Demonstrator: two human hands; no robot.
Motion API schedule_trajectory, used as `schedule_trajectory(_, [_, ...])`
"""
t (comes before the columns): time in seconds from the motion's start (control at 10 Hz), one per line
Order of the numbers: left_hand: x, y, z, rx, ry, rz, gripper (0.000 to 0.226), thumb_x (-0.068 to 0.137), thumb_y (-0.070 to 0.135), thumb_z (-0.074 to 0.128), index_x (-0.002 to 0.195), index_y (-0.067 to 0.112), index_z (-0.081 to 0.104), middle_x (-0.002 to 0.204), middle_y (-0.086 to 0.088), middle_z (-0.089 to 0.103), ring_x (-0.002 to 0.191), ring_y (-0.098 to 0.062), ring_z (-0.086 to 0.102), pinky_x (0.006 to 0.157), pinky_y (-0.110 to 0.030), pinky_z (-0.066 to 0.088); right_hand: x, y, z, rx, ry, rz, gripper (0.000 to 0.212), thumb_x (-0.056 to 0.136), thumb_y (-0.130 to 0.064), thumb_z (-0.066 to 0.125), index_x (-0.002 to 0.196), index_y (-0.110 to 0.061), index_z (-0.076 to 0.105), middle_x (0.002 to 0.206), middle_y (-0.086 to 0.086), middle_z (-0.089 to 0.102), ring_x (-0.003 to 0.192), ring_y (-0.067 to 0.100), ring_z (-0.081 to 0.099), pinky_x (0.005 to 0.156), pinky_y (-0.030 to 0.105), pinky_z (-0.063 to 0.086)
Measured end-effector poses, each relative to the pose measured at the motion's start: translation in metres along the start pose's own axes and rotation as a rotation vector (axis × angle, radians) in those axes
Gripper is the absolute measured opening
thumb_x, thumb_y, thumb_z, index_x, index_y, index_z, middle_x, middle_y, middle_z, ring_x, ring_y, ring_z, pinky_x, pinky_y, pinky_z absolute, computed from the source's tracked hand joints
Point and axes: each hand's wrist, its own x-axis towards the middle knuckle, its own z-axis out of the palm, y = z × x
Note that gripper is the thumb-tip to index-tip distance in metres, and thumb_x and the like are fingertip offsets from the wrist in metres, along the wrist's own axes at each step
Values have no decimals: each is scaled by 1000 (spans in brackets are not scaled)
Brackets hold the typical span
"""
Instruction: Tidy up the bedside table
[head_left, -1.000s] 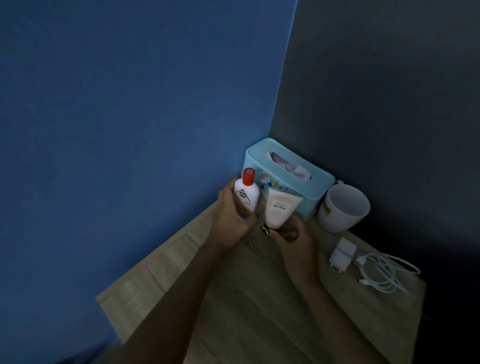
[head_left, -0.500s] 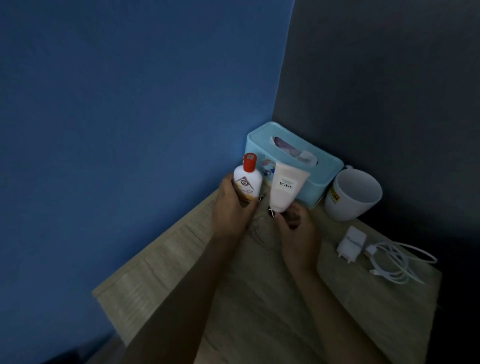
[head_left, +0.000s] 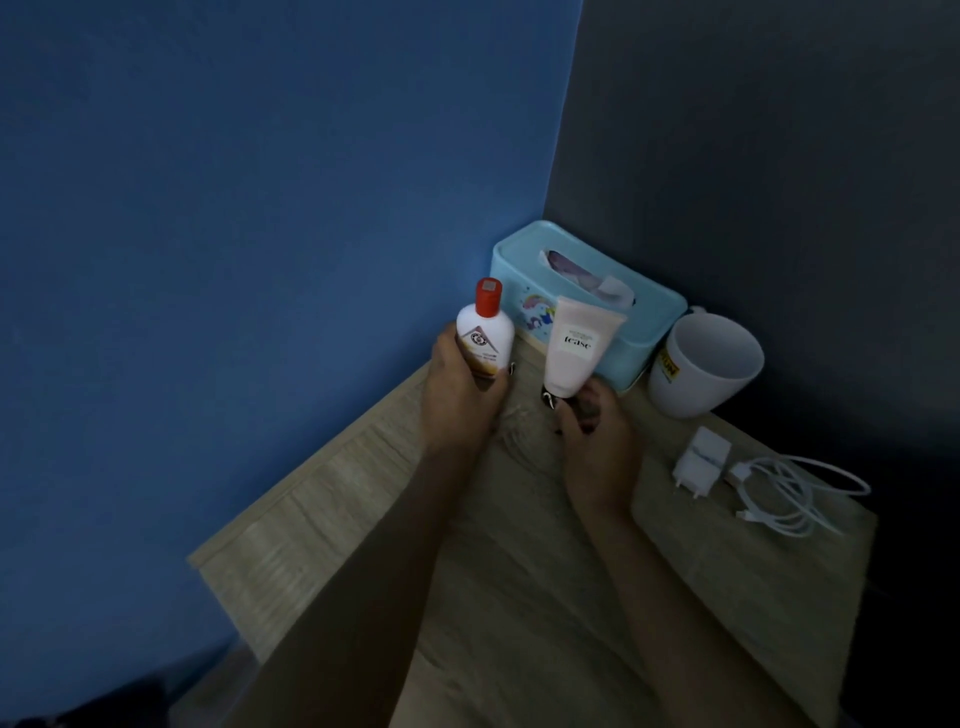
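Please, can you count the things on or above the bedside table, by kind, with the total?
Bottle, held in left hand: 1
Tube, held in right hand: 1
Tissue box: 1
Mug: 1
Charger plug: 1
Cable: 1
Total: 6

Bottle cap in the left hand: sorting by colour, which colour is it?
Red, on the white bottle; cap clearest in the head view.

The pale tube (head_left: 574, 348) I hold reads "tease"; the mug's (head_left: 704, 366) yellow label is too blurred for me to read.
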Motion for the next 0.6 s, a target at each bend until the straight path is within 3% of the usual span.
schedule_trajectory(0.1, [-1, 0, 0, -10, -8, 4, 68, 78, 31, 74, 134, 15, 38, 126, -4, 55, 112, -16, 55, 86, -27, 46, -1, -1, -1, 6, 0, -10, 31, 87, -20, 65, 118, -16, 62, 107, 0, 71, 91, 6, 60, 79, 27, 49])
schedule_trajectory(0.3, [-1, -2, -1, -25, 8, 28, 69, 78, 31, 74, 135, 14, 39, 126, -5, 55, 113, -17, 55, 89, -30, 48, -2, -2, -1, 31, -10, 14, 35, 86, -20, 66, 121, -19, 61, 106, -3, 71, 90, 0, 58, 76, 17, 42])
schedule_trajectory(0.4, [-1, -3, 1, -39, -7, 21, 76, 77, 32, 74, 139, 13, 35, 130, -7, 52, 117, -19, 52, 95, -34, 48, -1, -3, 1, 17, -2, 25, 37, 85, -20, 67, 122, -18, 60, 108, -2, 69, 91, 1, 57, 74, 14, 40])
schedule_trajectory(0.5, [0, -2, 0, -89, -46, -6, 94, 76, 36, 76, 148, 8, 22, 145, -12, 42, 131, -25, 44, 106, -38, 41, 1, -3, 1, 44, 14, 16, 37, 84, -20, 69, 120, -16, 61, 110, -1, 69, 95, 7, 61, 71, 1, 39])
schedule_trajectory(0.6, [-7, 3, -10, -133, -151, -105, 106, 74, 42, 77, 151, 8, 13, 154, -13, 29, 141, -26, 31, 115, -40, 30, -3, -9, -1, 70, 28, 62, 43, 83, -18, 71, 123, -12, 57, 112, -6, 65, 100, 2, 57, 76, -6, 35])
